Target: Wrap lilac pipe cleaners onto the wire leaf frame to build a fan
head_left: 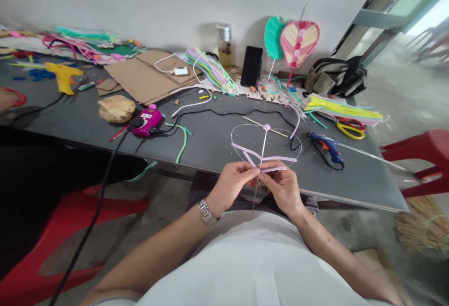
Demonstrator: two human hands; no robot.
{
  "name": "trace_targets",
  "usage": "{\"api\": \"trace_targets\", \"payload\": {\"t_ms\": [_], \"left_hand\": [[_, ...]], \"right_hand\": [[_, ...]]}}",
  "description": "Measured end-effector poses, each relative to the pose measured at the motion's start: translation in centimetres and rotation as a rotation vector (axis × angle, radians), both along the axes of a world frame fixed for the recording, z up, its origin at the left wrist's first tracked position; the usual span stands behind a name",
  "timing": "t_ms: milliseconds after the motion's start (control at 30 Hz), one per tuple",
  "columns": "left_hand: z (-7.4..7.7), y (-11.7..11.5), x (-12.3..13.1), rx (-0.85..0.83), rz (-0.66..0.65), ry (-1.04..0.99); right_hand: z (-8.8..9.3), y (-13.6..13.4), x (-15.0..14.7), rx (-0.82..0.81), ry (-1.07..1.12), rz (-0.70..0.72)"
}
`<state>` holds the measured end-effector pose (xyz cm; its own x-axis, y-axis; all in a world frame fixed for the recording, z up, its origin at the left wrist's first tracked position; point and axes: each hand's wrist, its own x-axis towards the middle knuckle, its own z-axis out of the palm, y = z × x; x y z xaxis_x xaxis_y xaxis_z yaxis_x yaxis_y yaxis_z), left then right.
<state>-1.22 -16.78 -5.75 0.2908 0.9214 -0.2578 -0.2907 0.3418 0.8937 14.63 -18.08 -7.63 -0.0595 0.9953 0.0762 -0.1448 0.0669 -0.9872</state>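
Note:
Both my hands meet at the table's near edge, closed around a wire fan frame (pixel 264 146). Its thin round loop stands away from me, with a pale knot at the top and a central stem that runs down between my fingers. Lilac pipe cleaners (pixel 280 158) branch out from the stem to both sides. My left hand (pixel 233 182), with a metal watch on the wrist, pinches the stem between thumb and fingers. My right hand (pixel 282 191) pinches at the same spot, by the lower lilac strands. The fingertips hide the exact joint.
A blue glue gun (pixel 326 147) lies right of my hands, near scissors (pixel 351 129). At the back stand a phone (pixel 251 66), a jar (pixel 224 46) and two finished fans (pixel 300 46). Leftward are a magenta power socket (pixel 147 121), a stone (pixel 116 108), cardboard (pixel 140 79) and a yellow glue gun (pixel 63 76).

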Motion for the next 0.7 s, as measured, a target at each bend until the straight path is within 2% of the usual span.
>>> {"api": "trace_targets", "payload": {"t_ms": [100, 167, 233, 367, 433, 700], "left_hand": [[0.0, -0.2, 0.0, 0.073, 0.019, 0.032], [0.0, -0.5, 0.1, 0.146, 0.057, 0.079], [-0.2, -0.7, 0.3, 0.212, 0.107, 0.133], [-0.6, -1.0, 0.8, 0.271, 0.183, 0.189], [-0.8, -1.1, 1.0, 0.281, 0.208, 0.197], [-1.2, -1.2, 1.1, 0.296, 0.245, 0.227]], "right_hand": [[0.5, 0.0, 0.0, -0.057, 0.076, 0.089], [0.7, -0.2, 0.2, -0.085, 0.11, 0.096], [0.9, -0.5, 0.3, -0.086, 0.115, 0.026], [1.0, -0.8, 0.7, 0.015, 0.059, -0.252], [1.0, -0.7, 0.8, 0.051, 0.019, -0.343], [0.8, -0.4, 0.7, 0.068, -0.052, -0.367]]}}
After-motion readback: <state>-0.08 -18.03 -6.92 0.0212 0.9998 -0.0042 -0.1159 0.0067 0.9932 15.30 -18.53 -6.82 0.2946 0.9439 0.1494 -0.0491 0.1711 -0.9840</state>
